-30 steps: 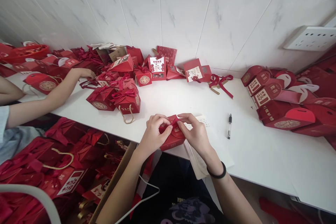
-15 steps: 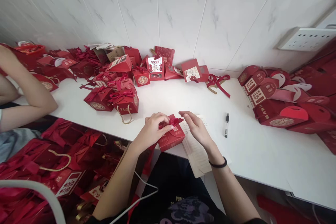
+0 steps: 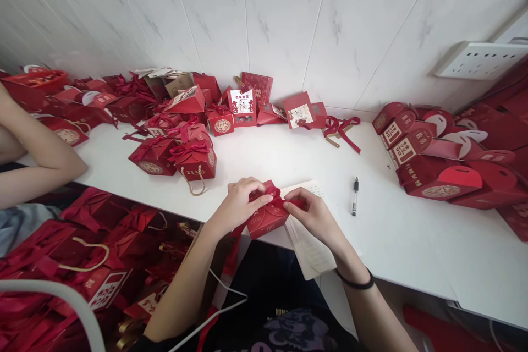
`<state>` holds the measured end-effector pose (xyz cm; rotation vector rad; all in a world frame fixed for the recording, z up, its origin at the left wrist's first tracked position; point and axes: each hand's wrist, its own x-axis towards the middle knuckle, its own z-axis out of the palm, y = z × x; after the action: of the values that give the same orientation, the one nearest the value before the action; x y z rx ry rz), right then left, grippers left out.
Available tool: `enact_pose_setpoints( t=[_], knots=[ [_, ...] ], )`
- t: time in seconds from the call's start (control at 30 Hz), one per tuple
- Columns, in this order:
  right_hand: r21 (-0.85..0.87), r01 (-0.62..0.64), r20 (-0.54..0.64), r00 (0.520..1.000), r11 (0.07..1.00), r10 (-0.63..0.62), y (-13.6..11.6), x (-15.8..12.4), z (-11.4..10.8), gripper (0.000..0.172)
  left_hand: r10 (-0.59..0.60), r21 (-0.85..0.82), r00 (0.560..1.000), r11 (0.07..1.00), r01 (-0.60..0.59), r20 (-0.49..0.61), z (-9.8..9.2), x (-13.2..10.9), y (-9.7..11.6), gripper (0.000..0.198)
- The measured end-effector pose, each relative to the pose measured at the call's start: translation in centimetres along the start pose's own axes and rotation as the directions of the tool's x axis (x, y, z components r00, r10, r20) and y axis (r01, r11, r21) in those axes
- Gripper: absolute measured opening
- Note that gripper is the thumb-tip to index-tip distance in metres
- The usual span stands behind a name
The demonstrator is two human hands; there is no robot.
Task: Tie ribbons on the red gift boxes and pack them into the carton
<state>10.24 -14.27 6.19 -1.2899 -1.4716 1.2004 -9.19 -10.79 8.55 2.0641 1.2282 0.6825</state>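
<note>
A small red gift box [image 3: 268, 224] with gold print sits at the table's front edge, before my body. Dark red ribbon [image 3: 273, 196] is gathered in a bow on its top. My left hand [image 3: 246, 203] pinches the ribbon at the bow's left side, thumb laid across the knot. At the right side, my right hand [image 3: 307, 208] closes thumb and fingers on a ribbon loop or end; which of these is partly hidden. Under my right hand lies an open notebook [image 3: 311, 256] with handwriting, reaching over the table edge.
Finished-looking boxes with bows [image 3: 193, 159] stand left of centre. A black pen [image 3: 355, 196] lies to the right, near stacked open red boxes [image 3: 439, 181]. Loose ribbons [image 3: 342, 131] lie by the wall. Another person's arm [image 3: 45, 143] rests at left, above many bagged boxes [image 3: 91, 253].
My right hand was apart from the bow with fingers stretched out; it has moved in and closed on the ribbon's right side. My left hand keeps its pinch.
</note>
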Motion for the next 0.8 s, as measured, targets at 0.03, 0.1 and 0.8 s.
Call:
enact_pose_setpoints(
  t=[0.03,0.1,0.8],
  knots=[
    [-0.029,0.001,0.007,1.0,1.0,-0.001,-0.2,-0.3,0.0,0.021,0.001,0.009,1.0,1.0,-0.001,-0.003,0.1,0.0,0.0,0.018],
    [-0.081,-0.007,0.009,1.0,0.997,0.007,-0.3,-0.7,0.0,0.019,0.004,0.032,1.0,0.999,-0.003,-0.014,0.2,0.0,0.0,0.019],
    [-0.234,-0.087,0.009,0.996,0.968,0.092,-0.1,-1.8,0.5,0.038,0.146,0.36,0.921,0.933,-0.007,-0.362,2.5,-2.6,0.1,0.005]
  ],
)
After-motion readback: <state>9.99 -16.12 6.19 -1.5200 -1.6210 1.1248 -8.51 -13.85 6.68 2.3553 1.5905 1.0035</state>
